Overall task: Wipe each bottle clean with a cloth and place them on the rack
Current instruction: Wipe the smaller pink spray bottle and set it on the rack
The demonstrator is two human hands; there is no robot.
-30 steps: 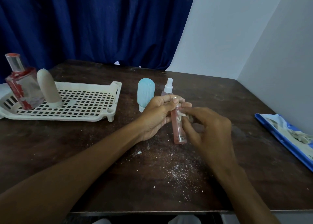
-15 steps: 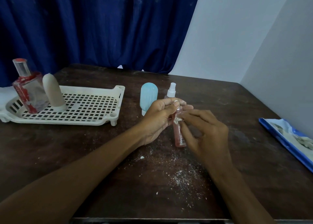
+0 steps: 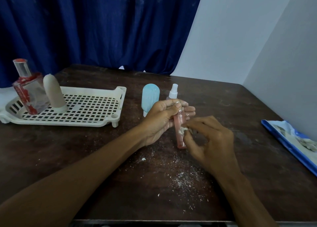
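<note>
Both forearms reach forward. The left hand (image 3: 159,120) curls around the pink bottle (image 3: 179,123); the right hand (image 3: 212,141) pinches a small cloth (image 3: 182,130) against it.

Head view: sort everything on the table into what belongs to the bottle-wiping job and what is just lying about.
Job: pink bottle in the left hand; cloth wad pinched by the right hand; blue bottle and spray bottle standing on the table; rack holding the glass bottle and beige bottle.
Lying about: blue packet at the table's right edge; white crumbs; blue curtain behind.
</note>
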